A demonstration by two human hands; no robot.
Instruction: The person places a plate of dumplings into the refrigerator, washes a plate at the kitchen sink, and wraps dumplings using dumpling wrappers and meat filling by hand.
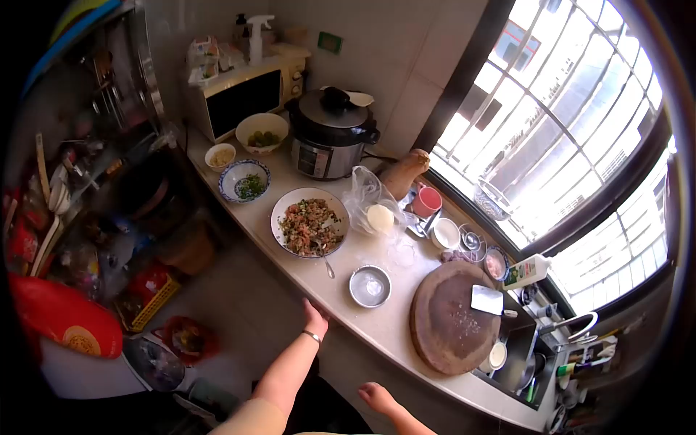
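My left hand point(315, 317) is at the counter's front edge, below the mixing bowl, with a metal band on its wrist. Its thumb stands away from the palm and nothing shows in it. Lower down, in front of my body, my right hand point(377, 396) hangs with loosely curled fingers and no visible object. Closest to both on the counter are a bowl of chopped filling point(310, 215), a spoon point(330, 268) leaning in it, and a small round metal bowl point(370, 286). A thick round wooden chopping board point(449, 326) carries a cleaver point(487, 299) and white flecks.
Behind stand a pressure cooker point(326, 156), a microwave point(243, 101) and a bowl of greens point(245, 181). A plastic bag point(366, 192) with a pale round lump lies near a butternut squash point(404, 174). The sink point(518, 348) is at right. Red bags and crates crowd the left floor.
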